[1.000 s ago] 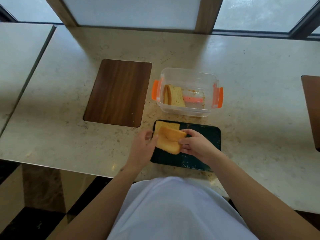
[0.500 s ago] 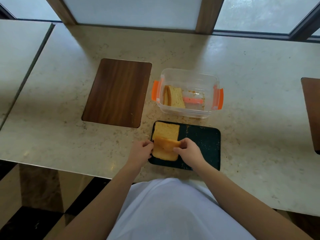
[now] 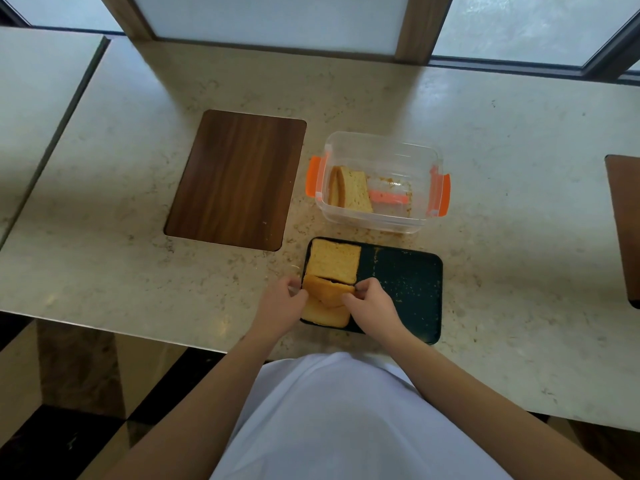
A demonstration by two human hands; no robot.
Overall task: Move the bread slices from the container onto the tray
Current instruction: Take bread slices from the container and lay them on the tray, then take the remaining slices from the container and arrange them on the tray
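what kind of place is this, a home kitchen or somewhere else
Probably a cafe or canteen seating area rather than a kitchen: a long marble-look counter runs along large windows, with wooden placemat-like panels set at intervals like seating spots.

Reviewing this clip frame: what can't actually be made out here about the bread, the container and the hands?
- Head view: how many slices remain in the container; the bread stands on edge, overlapping.
- The pink item inside: blurred behind clear plastic.
- How many slices the left hand and right hand grip; the pieces overlap, fingers cover the edges.
- The brown panel at right: cut off by the frame edge.
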